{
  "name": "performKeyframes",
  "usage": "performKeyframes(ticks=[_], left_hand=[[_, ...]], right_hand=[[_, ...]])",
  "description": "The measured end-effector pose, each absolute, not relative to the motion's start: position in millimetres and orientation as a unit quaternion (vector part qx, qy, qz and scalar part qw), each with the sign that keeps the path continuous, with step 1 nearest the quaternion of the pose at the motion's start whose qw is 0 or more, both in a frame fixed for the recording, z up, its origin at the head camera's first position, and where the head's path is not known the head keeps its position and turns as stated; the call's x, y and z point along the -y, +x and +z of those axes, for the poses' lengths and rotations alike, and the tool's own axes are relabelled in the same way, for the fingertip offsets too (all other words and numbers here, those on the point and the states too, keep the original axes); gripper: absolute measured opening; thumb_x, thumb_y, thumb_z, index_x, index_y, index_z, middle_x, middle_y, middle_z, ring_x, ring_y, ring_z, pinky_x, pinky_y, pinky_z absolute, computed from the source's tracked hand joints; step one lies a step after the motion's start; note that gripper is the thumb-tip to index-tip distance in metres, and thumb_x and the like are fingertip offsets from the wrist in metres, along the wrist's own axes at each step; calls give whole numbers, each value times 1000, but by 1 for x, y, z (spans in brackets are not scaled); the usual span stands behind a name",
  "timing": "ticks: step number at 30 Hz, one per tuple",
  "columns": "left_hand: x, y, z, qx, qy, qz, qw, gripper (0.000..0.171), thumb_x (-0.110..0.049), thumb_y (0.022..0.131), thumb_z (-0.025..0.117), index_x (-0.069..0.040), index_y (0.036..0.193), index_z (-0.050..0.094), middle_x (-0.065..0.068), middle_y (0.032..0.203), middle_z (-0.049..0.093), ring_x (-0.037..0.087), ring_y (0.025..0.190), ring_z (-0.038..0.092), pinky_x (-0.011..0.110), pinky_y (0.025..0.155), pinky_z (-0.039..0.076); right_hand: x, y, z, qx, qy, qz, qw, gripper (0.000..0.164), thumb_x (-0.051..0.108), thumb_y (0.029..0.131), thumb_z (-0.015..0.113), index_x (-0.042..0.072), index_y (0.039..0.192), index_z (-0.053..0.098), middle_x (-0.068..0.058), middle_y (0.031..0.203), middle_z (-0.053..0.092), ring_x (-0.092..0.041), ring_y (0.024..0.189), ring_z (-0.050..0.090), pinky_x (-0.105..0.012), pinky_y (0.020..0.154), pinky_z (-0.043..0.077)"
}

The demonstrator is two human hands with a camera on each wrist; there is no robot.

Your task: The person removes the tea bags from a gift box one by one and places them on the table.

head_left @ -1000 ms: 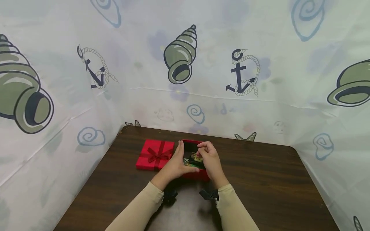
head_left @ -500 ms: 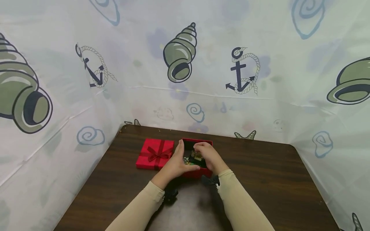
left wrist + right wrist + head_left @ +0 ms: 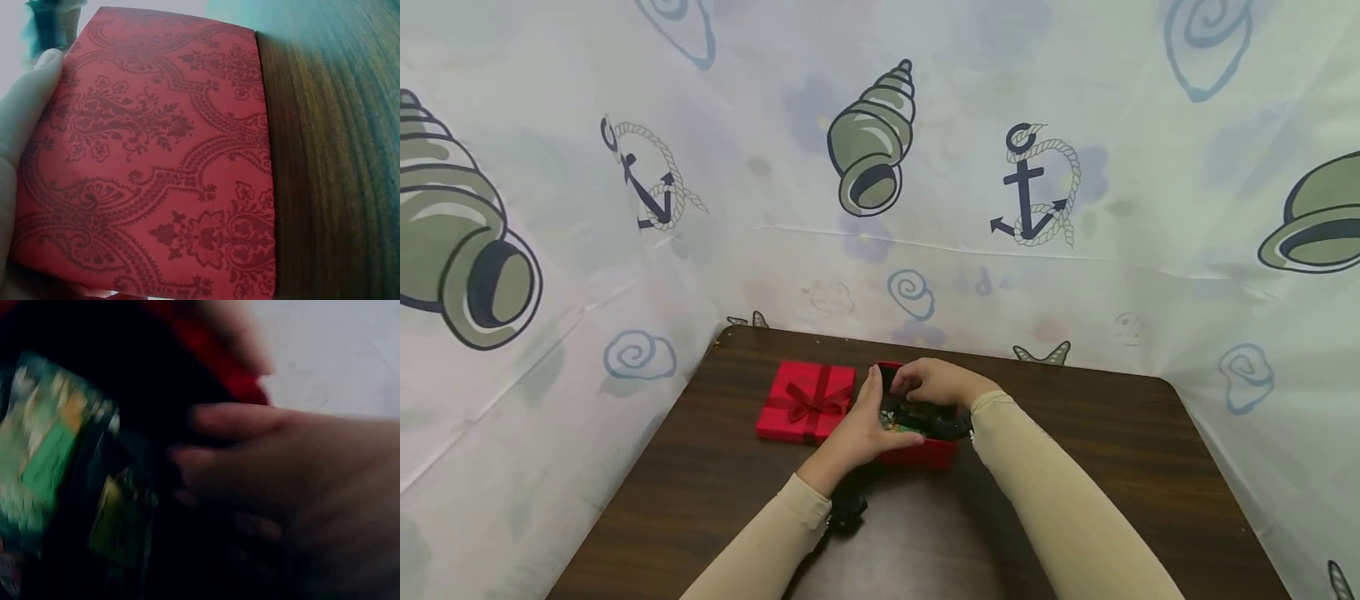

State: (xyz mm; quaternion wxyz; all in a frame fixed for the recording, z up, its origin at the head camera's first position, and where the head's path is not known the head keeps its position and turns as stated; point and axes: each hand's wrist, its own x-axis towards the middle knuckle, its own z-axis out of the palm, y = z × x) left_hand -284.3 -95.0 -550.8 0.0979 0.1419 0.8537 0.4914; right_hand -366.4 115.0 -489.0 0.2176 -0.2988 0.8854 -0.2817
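Note:
A red gift box (image 3: 921,455) with a dark inside stands uncovered on the table. My left hand (image 3: 857,432) lies round its near left corner, fingers straight along the left side and thumb along the front rim. In the left wrist view that thumb touches the edge of the patterned red wall (image 3: 150,156). My right hand (image 3: 942,382) reaches over the box with bent fingers pointing down inside, blurred in the right wrist view; nothing shows between them. Beside those fingers lie a clear packet with a green label (image 3: 50,459) and another packet with a yellow label (image 3: 111,519).
Left of the box, close by, lies its red lid (image 3: 782,425) with a dark red ribbon bow (image 3: 808,404). Both rest on a dark brown wooden table (image 3: 1075,433). Behind hangs a pale cloth (image 3: 955,100) printed with shells and anchors.
My right hand has let go of the yellow-labelled packet and moved toward the back left of the box, its forearm swinging over the right side. My left hand stays at the corner.

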Motion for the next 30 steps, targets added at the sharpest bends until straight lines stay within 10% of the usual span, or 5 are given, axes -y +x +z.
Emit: performKeyframes(ticks=[12, 30], left_hand=[[97, -279, -551, -846, 141, 505, 95, 147, -63, 80, 92, -25, 175, -14, 2, 186, -9, 36, 172, 4, 63, 128, 38], [97, -280, -550, -847, 143, 504, 92, 142, -61, 82, 91, -25, 176, -10, 2, 186, -8, 36, 172, 5, 60, 128, 38]], right_hand=[[-110, -368, -516, -897, -330, -253, 148, 33, 0, 100, 71, 19, 126, 79, 3, 120, 80, -19, 114, 75, -46, 104, 61], [-104, -372, -499, -896, -317, -171, 259, 46, -9, 99, 65, 16, 135, 78, -3, 139, 75, -26, 136, 67, -51, 116, 55]])
